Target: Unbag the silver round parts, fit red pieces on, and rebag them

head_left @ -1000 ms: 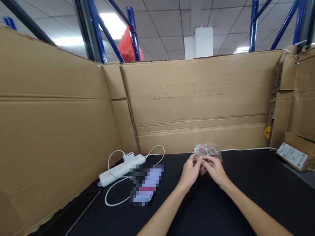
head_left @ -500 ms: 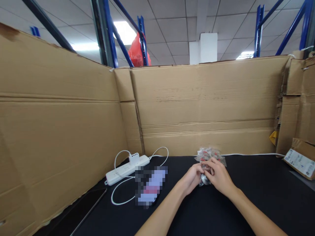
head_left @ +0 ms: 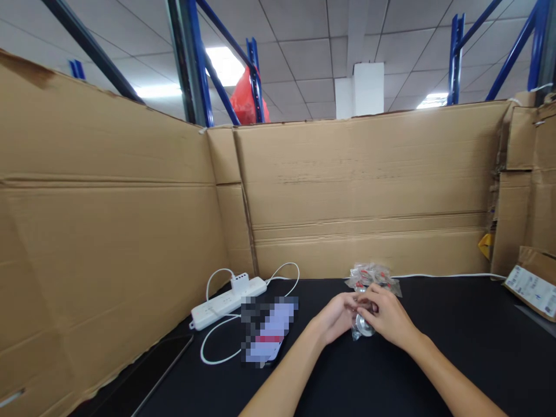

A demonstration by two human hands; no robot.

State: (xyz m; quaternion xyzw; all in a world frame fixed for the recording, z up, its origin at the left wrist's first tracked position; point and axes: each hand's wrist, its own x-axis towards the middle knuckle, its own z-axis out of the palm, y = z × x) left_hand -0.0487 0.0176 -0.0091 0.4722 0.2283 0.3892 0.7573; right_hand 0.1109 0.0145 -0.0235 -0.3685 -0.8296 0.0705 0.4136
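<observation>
My left hand (head_left: 337,318) and my right hand (head_left: 386,311) meet over the black tabletop, with their fingertips close together. Between them is a small clear plastic bag (head_left: 356,333), pinched by the fingers. A round, shiny silver piece (head_left: 365,326) shows below my right fingertips, at the bag; whether it lies inside the plastic cannot be made out. Just beyond my hands lies a heap of clear plastic packets (head_left: 371,272) with red marks. My fingers hide part of what they hold.
At left, a white power strip (head_left: 228,302) with cables lies near a blurred-out phone (head_left: 270,333). A dark flat panel (head_left: 158,370) rests at the left edge. Cardboard walls (head_left: 369,191) enclose the table; a labelled cardboard box (head_left: 532,284) stands at right.
The silver piece shows more fully below my right fingers than before. My hands stay together at nearly the same spot, and the view has shifted slightly.
</observation>
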